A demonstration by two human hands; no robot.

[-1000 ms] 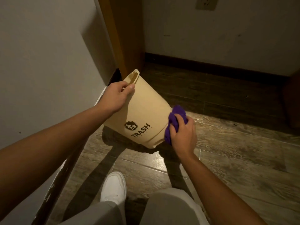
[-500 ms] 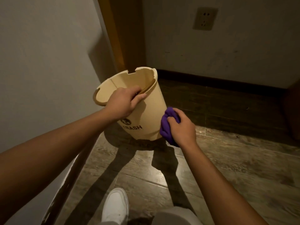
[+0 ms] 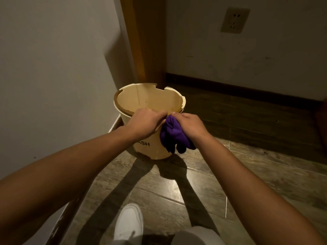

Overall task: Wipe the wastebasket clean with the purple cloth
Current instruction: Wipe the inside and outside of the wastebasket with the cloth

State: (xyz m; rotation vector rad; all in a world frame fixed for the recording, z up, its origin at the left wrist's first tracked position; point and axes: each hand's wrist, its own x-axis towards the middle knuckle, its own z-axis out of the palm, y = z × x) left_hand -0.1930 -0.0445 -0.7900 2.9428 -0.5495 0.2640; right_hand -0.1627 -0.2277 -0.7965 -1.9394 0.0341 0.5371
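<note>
A beige plastic wastebasket (image 3: 150, 101) with a black "TRASH" print stands upright on the floor in the corner, its open mouth facing up. My left hand (image 3: 145, 123) grips its near rim. My right hand (image 3: 188, 125) is closed on a bunched purple cloth (image 3: 174, 137), pressed against the basket's near right side just below the rim. Part of the cloth hangs down over the basket's wall. The print is half hidden by my left wrist.
A pale wall (image 3: 53, 68) runs close on the left, a wooden door frame (image 3: 146, 41) stands behind the basket, and a wall with a socket (image 3: 234, 20) and dark skirting lies beyond. My white shoe (image 3: 129, 225) is on the wood-look floor (image 3: 247, 174).
The basket went from tilted with its base towards me to upright on the floor. My right hand with the cloth moved from the lower side up to the rim, next to my left hand.
</note>
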